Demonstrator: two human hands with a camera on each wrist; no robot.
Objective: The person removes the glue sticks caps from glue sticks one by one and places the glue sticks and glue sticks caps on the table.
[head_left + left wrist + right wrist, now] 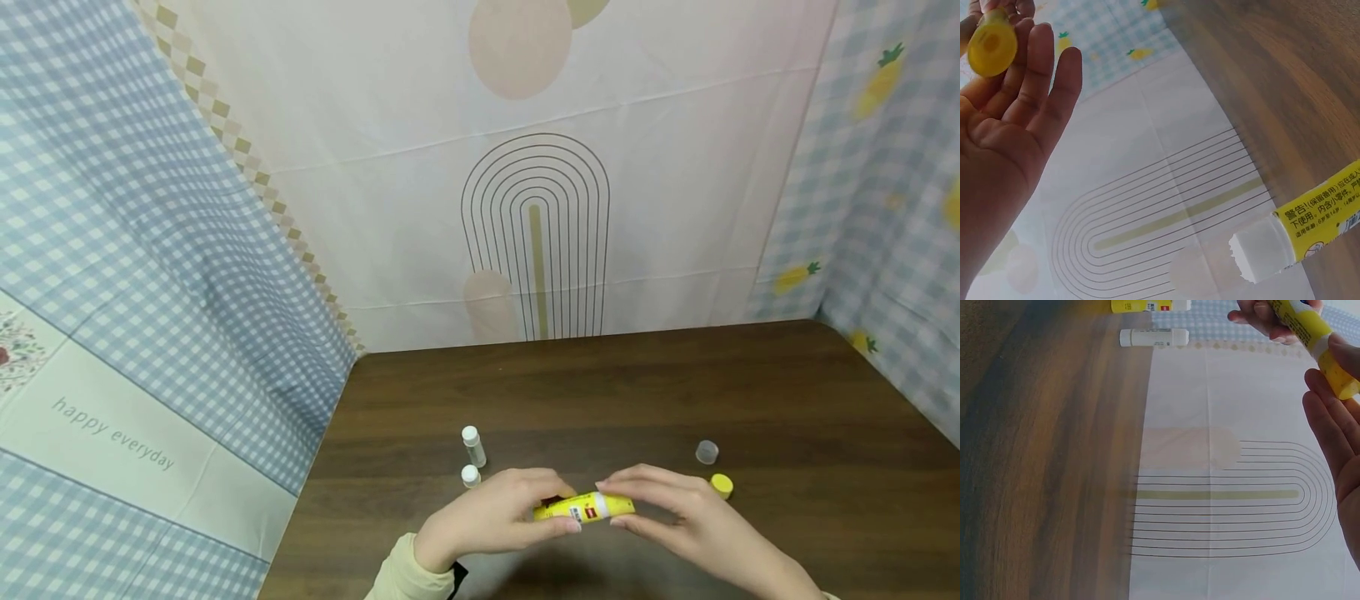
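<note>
Both hands hold a yellow glue stick sideways above the table's front part. My left hand grips its labelled barrel between thumb and fingers. At the other end, past a white band, my right hand pinches the yellow tip with thumb and fingers. The left wrist view shows the round yellow end facing the camera. Beside the left hand stands another yellow-labelled glue stick with a white ribbed end, mostly hidden in the head view. A slim glue stick with a pale body and white top stands just behind it.
To the right of the hands, a clear cap and a yellow cap lie on the dark wooden table. A white printed cloth hangs behind the table, with checked cloths at the sides.
</note>
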